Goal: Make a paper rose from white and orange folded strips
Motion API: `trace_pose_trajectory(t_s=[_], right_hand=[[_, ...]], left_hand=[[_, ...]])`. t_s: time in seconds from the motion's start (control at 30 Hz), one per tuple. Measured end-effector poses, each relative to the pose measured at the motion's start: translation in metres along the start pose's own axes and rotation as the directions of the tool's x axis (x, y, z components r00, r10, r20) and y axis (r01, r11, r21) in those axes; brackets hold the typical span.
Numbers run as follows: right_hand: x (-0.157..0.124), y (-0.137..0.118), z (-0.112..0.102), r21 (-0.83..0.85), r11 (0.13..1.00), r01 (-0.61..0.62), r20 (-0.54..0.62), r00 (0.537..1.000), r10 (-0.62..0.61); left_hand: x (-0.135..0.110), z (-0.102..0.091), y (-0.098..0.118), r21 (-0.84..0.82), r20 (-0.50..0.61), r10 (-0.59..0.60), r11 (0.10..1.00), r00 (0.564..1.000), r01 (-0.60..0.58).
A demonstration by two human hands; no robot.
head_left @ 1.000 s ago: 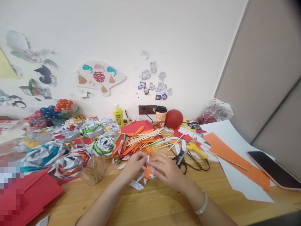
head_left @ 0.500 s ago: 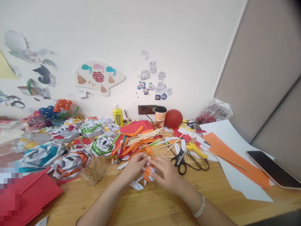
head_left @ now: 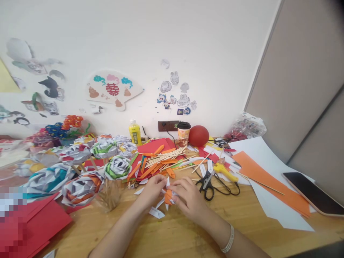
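Note:
Between my two hands, low over the wooden table, is a small orange and white folded paper flower. My left hand pinches a white tip of it from the left, fingers closed. From the right, my right hand curls its fingers around the flower's side, covering part of it. A loose folded white paper strip lies on the table just below. Black scissors rest to the right of my right hand, beside a yellow glue gun.
Finished paper flowers crowd the left, some in a clear cup. Red sheets lie at front left. Wooden sticks and orange strips pile up behind my hands. A drink cup, red balloon and phone stand or lie around.
My right hand's fingers have shifted slightly on the paper flower, and a white tip now shows upright between the hands. The left hand keeps nearly the same place.

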State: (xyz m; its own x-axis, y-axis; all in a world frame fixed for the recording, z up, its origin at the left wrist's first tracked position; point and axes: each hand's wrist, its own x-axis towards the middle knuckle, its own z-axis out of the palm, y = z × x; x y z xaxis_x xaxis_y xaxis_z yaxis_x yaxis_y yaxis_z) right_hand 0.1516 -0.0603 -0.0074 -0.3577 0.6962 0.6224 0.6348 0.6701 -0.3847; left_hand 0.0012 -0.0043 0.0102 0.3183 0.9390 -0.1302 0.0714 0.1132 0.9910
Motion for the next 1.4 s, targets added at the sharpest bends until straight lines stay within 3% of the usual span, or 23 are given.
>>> trace_pose_trajectory(t_s=[0.13,0.37,0.5,0.6,0.63,0.7,0.8,0.9,1.03,1.17,1.23,1.4], right_hand=[[-0.001,0.0,0.004,-0.049,0.999,-0.015,0.012,1.0,0.016],[-0.002,0.003,0.005,-0.006,1.0,0.019,-0.047,0.999,-0.019],[-0.001,-0.001,-0.009,0.128,0.989,0.08,-0.25,0.967,-0.046],[0.001,0.002,-0.015,0.279,0.96,-0.04,-0.389,0.909,0.151],[0.002,0.005,-0.015,0.343,0.932,-0.114,-0.368,0.897,0.246],[0.004,0.011,-0.012,0.462,0.848,-0.261,-0.219,0.893,0.394],[0.006,0.02,-0.005,0.54,0.757,-0.369,-0.052,0.883,0.467],[0.007,0.023,-0.001,0.58,0.707,-0.405,-0.03,0.856,0.516],[0.006,0.024,0.001,0.469,0.778,-0.418,-0.123,0.841,0.526],[0.006,0.021,0.001,0.321,0.885,-0.337,-0.248,0.872,0.422],[0.006,0.02,0.0,0.295,0.904,-0.309,-0.28,0.877,0.391],[0.009,0.018,-0.001,0.302,0.89,-0.341,-0.29,0.857,0.427]], left_hand=[[-0.001,0.0,0.002,-0.027,-0.031,0.0,1.0,1.0,-0.001],[-0.003,-0.001,0.003,-0.054,0.022,0.043,0.998,0.999,-0.042],[-0.003,-0.005,0.007,-0.074,0.19,0.115,0.992,0.975,-0.102],[-0.002,-0.009,0.009,-0.096,0.307,0.149,0.988,0.94,-0.125],[-0.002,-0.009,0.008,-0.102,0.323,0.152,0.987,0.934,-0.126],[0.0,-0.01,0.005,-0.109,0.335,0.161,0.985,0.928,-0.131],[0.002,-0.009,0.0,-0.099,0.339,0.163,0.986,0.927,-0.137],[0.003,-0.008,0.0,-0.064,0.352,0.173,0.985,0.92,-0.16],[-0.001,-0.006,0.008,0.071,0.332,0.256,0.953,0.908,-0.295],[-0.005,0.001,0.01,0.372,0.229,0.409,0.802,0.883,-0.468],[-0.006,0.005,0.008,0.453,0.166,0.471,0.744,0.867,-0.491],[-0.008,0.011,0.003,0.52,0.08,0.51,0.711,0.856,-0.473]])
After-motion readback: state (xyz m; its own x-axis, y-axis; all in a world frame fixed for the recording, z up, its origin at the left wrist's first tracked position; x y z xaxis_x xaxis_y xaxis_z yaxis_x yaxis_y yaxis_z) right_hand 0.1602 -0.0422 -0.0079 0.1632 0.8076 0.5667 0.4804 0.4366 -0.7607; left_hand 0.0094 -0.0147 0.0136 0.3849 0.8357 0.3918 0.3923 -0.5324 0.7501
